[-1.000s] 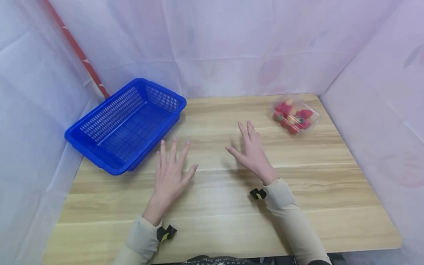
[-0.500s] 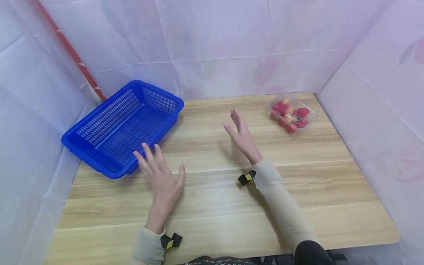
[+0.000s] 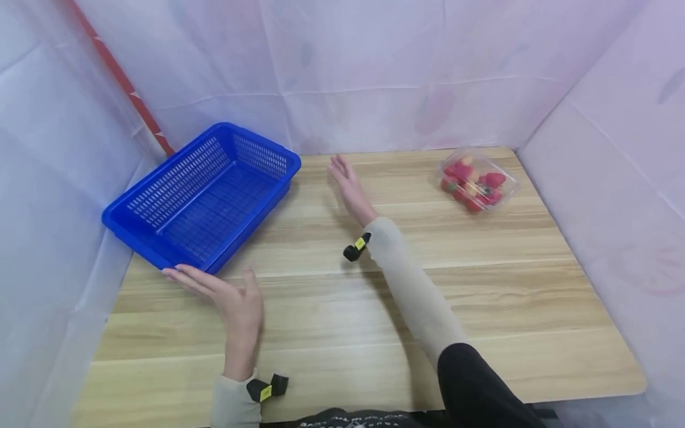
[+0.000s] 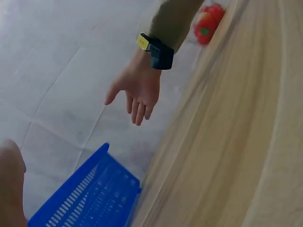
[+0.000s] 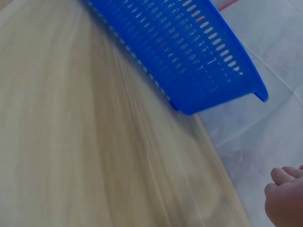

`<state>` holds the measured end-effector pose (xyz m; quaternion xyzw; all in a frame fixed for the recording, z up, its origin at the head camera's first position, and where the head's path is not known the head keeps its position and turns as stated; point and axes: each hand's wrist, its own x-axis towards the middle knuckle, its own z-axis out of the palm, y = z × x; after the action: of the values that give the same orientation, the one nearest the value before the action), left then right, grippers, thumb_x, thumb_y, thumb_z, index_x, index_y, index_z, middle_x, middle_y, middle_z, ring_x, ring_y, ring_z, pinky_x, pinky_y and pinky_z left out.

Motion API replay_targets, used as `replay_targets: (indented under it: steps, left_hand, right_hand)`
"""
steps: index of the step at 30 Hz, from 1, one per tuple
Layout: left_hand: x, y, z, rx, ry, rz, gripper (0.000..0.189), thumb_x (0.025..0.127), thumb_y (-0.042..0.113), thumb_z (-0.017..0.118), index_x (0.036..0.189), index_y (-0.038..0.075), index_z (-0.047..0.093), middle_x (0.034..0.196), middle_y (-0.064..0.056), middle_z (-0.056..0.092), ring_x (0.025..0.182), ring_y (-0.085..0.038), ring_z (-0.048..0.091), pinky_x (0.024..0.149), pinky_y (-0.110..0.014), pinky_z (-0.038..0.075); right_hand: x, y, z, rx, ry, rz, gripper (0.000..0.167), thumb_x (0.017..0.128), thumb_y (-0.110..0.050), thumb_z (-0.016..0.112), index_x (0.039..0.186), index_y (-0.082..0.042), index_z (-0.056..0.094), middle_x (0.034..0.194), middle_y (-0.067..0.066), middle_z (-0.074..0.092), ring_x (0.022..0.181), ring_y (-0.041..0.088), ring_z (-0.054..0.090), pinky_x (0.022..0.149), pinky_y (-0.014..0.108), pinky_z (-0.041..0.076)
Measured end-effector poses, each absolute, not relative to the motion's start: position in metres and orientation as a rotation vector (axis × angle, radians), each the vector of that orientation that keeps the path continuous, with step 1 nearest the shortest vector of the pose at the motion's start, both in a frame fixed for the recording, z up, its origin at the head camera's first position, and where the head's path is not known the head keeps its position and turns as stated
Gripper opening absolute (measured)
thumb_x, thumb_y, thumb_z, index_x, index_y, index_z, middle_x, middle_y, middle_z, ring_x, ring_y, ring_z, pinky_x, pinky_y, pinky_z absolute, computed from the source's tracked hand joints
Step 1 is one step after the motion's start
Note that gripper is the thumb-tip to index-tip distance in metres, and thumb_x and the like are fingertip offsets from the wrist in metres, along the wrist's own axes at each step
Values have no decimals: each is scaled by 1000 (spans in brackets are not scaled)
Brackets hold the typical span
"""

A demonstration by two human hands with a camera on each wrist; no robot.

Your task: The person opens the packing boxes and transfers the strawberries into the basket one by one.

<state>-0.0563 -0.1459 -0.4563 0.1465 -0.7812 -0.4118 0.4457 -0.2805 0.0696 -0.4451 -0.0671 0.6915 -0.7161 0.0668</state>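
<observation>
A blue plastic basket [image 3: 251, 214] with slotted walls stands at the back left of the wooden table, turned at an angle. My left hand [image 3: 230, 300] is at its near corner, fingers straight and right at the rim, thumb raised apart. To the right of the basket's far end, my right hand [image 3: 350, 187] reaches over the table with straight fingers, holding nothing. From the left wrist, the right hand [image 4: 139, 87] shows extended beyond the basket [image 4: 106, 189]. The right wrist view has the basket's slotted side [image 5: 189, 61] close by and part of the right hand [image 5: 286, 196] at the lower right.
A clear plastic box [image 3: 476, 181] with several strawberries and some yellowish pieces lies at the back right of the table [image 3: 508, 285]. White patterned cloth [image 3: 364, 71] hangs behind and along both sides. A red strip [image 3: 125, 83] runs down the cloth at the left.
My left hand has swung left to the basket's near corner. The right hand has moved left and farther back, toward the basket's far end. The box has stayed in place.
</observation>
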Motion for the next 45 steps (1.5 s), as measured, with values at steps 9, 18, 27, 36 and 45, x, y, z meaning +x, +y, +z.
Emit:
replay_targets:
  steps: [9, 18, 27, 36, 45]
  left_hand:
    - [-43, -167, -435, 657, -1692, -1542, 90, 96, 9, 54, 152, -5, -15, 161, -18, -20, 148, -15, -16, 113, -18, -6]
    - [-44, -173, -425, 456, -1046, -2090, 75, 98, 2, 39, 157, 7, -6, 165, -3, 1, 149, -7, 6, 114, -17, 12]
    - [-38, -153, -419, 382, -813, -2137, 74, 92, -6, 35, 156, 0, -3, 165, -10, 3, 150, -14, 6, 116, -22, 13]
    - [-27, -136, -417, 364, -836, -2145, 69, 90, -3, 34, 153, -7, 7, 163, -18, 8, 150, -21, 10, 118, -30, 13]
    - [-19, -132, -410, 407, -765, -2310, 63, 91, 5, 32, 149, -9, 11, 159, -26, 13, 148, -32, 16, 118, -37, 17]
  right_hand:
    - [-297, 10, -449, -142, 1600, -2396, 64, 106, -23, 46, 157, -3, 13, 161, 12, 25, 147, 20, 27, 116, 31, 21]
    - [-304, -14, -438, -218, 1452, -2405, 57, 107, -15, 40, 157, -4, 16, 159, 16, 27, 146, 23, 28, 115, 28, 23]
    - [-305, -5, -438, -243, 1525, -2325, 57, 107, -15, 40, 157, -2, 14, 156, 18, 31, 143, 27, 34, 114, 32, 26]
    - [-309, 5, -434, -249, 1629, -2265, 56, 107, -18, 42, 155, -1, 18, 151, 19, 35, 139, 28, 38, 112, 32, 30]
    - [-312, 21, -428, -161, 1622, -2290, 54, 107, -17, 43, 154, -1, 23, 149, 18, 37, 137, 28, 40, 111, 32, 33]
